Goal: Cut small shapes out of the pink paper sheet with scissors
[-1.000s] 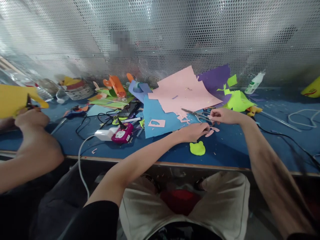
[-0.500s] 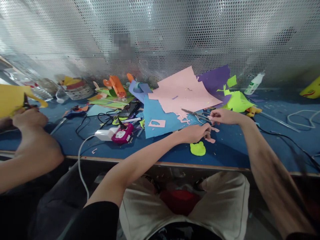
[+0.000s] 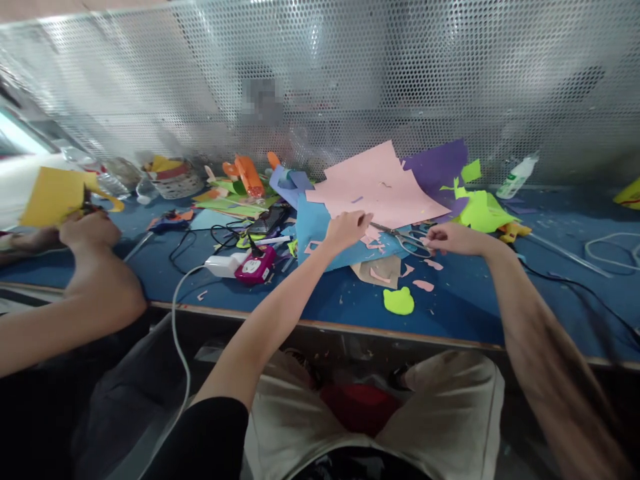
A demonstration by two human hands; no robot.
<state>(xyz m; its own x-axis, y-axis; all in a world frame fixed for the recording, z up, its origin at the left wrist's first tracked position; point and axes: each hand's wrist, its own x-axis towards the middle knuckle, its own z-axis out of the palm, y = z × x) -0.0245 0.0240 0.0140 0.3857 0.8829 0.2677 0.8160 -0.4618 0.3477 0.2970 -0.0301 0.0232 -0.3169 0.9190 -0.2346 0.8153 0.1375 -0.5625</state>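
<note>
Your left hand sits on the big pile of paper; its fingers are curled around the edge of the light blue paper sheet, lifting that edge up off the blue table top; a large pink paper sheet lies just behind your hand, partly on the blue one. Under the lifted edge you can see a tan paper scrap lying flat. Your right hand rests on the table a little to the right; its fingers are bent and touch the handles of the silver metal scissors; you cannot tell if they grip them; the scissors lie flat with the blades pointing toward your left hand. Small pink paper bits lie near the front; a bright green cut-out shape with two ears lies near the table's front edge, apart from both hands. A pink and white small tool with a white cord sits to the left. Far left, another person's hand holds a yellow paper sheet.
</note>
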